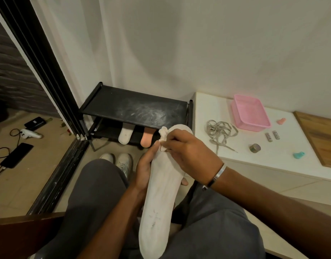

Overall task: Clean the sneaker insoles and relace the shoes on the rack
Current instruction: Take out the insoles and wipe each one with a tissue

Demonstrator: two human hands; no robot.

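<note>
Off to the right, the pink basket (251, 114) sits on the white counter (235, 152) beside loose laces (219, 130); its contents cannot be seen. The left hand (145, 170) wraps shut around the white insole (161, 193) from beneath, over the lap, while the right hand (187, 156) pinches a small cloth (163, 134) against the insole's upper end.

i see the rack's top shelf (134, 107) bare, open from above. its lower shelf is cramped, two insoles (125, 135) poking out. on the desk (204, 109), laces (219, 130), a pink basket (250, 113) and small bits crowd the middle; its near edge is free.
</note>
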